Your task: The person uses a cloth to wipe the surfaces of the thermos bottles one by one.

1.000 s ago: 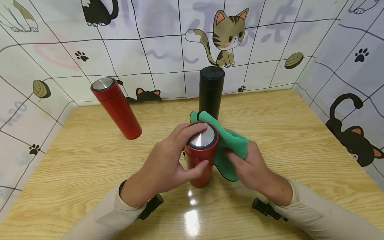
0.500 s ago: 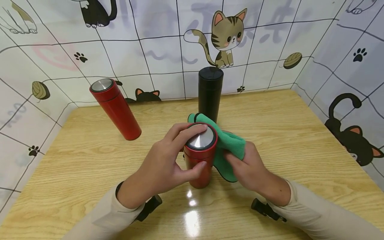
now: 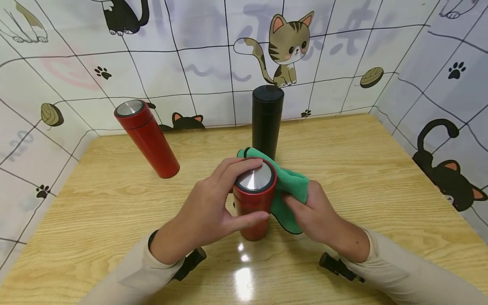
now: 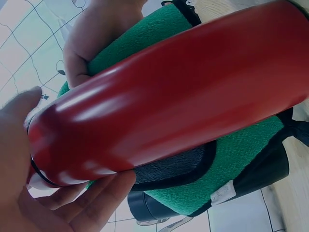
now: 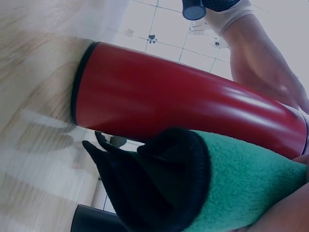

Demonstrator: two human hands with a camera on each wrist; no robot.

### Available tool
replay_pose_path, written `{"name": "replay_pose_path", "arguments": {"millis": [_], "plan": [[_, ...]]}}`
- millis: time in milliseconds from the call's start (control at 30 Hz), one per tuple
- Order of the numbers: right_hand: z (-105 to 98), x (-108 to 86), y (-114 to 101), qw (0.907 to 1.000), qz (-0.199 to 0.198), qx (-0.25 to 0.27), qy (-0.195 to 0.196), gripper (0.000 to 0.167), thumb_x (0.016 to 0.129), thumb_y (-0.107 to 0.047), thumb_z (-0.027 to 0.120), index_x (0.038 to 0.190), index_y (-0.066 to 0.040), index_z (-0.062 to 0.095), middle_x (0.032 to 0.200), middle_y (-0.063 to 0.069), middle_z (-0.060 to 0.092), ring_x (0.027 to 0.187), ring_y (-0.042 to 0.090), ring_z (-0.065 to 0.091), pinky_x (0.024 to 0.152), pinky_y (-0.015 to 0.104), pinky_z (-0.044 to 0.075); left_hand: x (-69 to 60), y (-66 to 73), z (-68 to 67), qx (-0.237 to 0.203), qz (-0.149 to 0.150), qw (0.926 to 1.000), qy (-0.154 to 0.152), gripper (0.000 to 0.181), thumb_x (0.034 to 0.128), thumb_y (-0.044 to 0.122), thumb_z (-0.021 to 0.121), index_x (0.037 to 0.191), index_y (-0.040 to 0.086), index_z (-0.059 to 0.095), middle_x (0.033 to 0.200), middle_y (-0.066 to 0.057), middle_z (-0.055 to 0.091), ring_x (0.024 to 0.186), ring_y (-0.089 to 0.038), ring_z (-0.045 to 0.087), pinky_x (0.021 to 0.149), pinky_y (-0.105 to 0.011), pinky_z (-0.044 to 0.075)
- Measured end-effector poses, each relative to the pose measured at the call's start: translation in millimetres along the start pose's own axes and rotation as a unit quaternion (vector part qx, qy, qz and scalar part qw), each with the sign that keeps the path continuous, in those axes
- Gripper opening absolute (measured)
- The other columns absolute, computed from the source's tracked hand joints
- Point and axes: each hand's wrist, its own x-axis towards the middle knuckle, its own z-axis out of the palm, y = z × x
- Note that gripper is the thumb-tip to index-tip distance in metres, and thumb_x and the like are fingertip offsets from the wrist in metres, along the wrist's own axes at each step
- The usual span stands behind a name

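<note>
A red thermos [image 3: 254, 205] with a steel-topped lid stands upright at the near middle of the table. My left hand [image 3: 203, 207] grips its upper part, fingers over the lid's far edge and thumb across the near side. A green cloth [image 3: 292, 182] with black edging is bunched in my right hand [image 3: 318, 212] and lies along the thermos's right and far sides. In the left wrist view, the cloth [image 4: 251, 145] shows behind the red body [image 4: 169, 96]. The right wrist view has the folded cloth [image 5: 241, 169] beside the thermos [image 5: 178, 96]; most right fingers are hidden.
Another red thermos [image 3: 148, 140] stands at the back left. A black thermos [image 3: 267, 123] stands behind the held one, its lower part covered by the cloth. Cat-patterned sheeting [image 3: 209, 72] borders the wooden table [image 3: 362, 169] at the back and sides.
The cloth and my right hand have slid slightly toward me and left along the thermos. My left thumb has shifted a little right and down. The other two thermoses stay put.
</note>
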Motion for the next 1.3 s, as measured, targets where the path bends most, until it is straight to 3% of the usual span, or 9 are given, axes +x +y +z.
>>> {"name": "replay_pose_path", "arguments": {"millis": [300, 533, 733, 933, 1000, 1167, 1300], "plan": [[-1.6, -3.9, -7.3, 0.9984, -0.033, 0.020, 0.041, 0.047, 0.095, 0.011, 0.042, 0.141, 0.003, 0.052, 0.137, 0.022, 0.060, 0.124, 0.006, 0.060, 0.101, 0.020, 0.049, 0.2, 1.2, -0.8, -0.014, -0.017, 0.9998, -0.002, 0.077, 0.0794, 0.033, 0.085, 0.145, 0.020, 0.046, 0.137, -0.004, 0.054, 0.109, -0.015, 0.067, 0.084, -0.023, 0.059], [-1.9, -1.8, -3.6, 0.9998, -0.009, 0.016, 0.003, 0.048, 0.097, 0.009, 0.041, 0.143, 0.002, 0.050, 0.140, 0.017, 0.059, 0.126, 0.007, 0.059, 0.102, 0.023, 0.050, -0.4, 2.1, -2.0, -0.002, -0.001, 0.9999, 0.014, 0.073, 0.0794, 0.031, 0.085, 0.143, 0.020, 0.049, 0.136, -0.005, 0.054, 0.099, -0.013, 0.069, 0.080, -0.024, 0.059], [-1.2, -3.1, -5.3, 0.9992, -0.014, 0.009, 0.037, 0.046, 0.094, 0.010, 0.043, 0.137, 0.004, 0.056, 0.134, 0.018, 0.063, 0.120, 0.006, 0.063, 0.098, 0.022, 0.052, -0.2, 2.4, -1.4, 0.002, 0.003, 0.9998, 0.018, 0.073, 0.0790, 0.031, 0.084, 0.143, 0.021, 0.050, 0.137, -0.005, 0.054, 0.099, -0.014, 0.069, 0.080, -0.026, 0.059], [-2.4, -5.4, -7.0, 0.9965, -0.044, 0.051, 0.050, 0.047, 0.095, 0.012, 0.041, 0.139, 0.004, 0.054, 0.134, -0.001, 0.065, 0.122, 0.007, 0.062, 0.100, 0.023, 0.051, 1.2, 3.7, -2.1, -0.001, -0.001, 0.9999, 0.013, 0.073, 0.0788, 0.030, 0.084, 0.143, 0.022, 0.050, 0.137, -0.004, 0.054, 0.105, -0.015, 0.069, 0.084, -0.028, 0.059], [-2.3, -4.9, -6.1, 0.9973, -0.036, 0.049, 0.040, 0.048, 0.095, 0.012, 0.040, 0.140, 0.005, 0.053, 0.136, 0.000, 0.064, 0.124, 0.008, 0.061, 0.100, 0.023, 0.051, 1.0, 3.5, -2.2, 0.000, -0.001, 0.9999, 0.012, 0.073, 0.0787, 0.030, 0.084, 0.142, 0.022, 0.050, 0.137, -0.004, 0.054, 0.106, -0.016, 0.069, 0.085, -0.029, 0.059], [0.0, -2.2, -4.7, 0.9995, -0.013, 0.019, 0.021, 0.048, 0.094, 0.011, 0.040, 0.140, 0.003, 0.053, 0.137, 0.018, 0.061, 0.123, 0.007, 0.061, 0.100, 0.023, 0.050, -0.3, 1.3, -1.3, 0.002, 0.002, 0.9998, 0.018, 0.071, 0.0779, 0.027, 0.082, 0.141, 0.021, 0.050, 0.137, -0.005, 0.054, 0.106, -0.017, 0.069, 0.084, -0.030, 0.060], [0.7, -3.3, -6.3, 0.9984, -0.029, 0.030, 0.038, 0.047, 0.094, 0.012, 0.041, 0.138, 0.004, 0.055, 0.135, 0.014, 0.063, 0.121, 0.007, 0.062, 0.099, 0.023, 0.051, -0.7, 0.8, -1.3, -0.001, 0.002, 0.9998, 0.019, 0.070, 0.0777, 0.025, 0.082, 0.140, 0.021, 0.051, 0.139, -0.004, 0.053, 0.107, -0.017, 0.068, 0.083, -0.030, 0.060]]}}
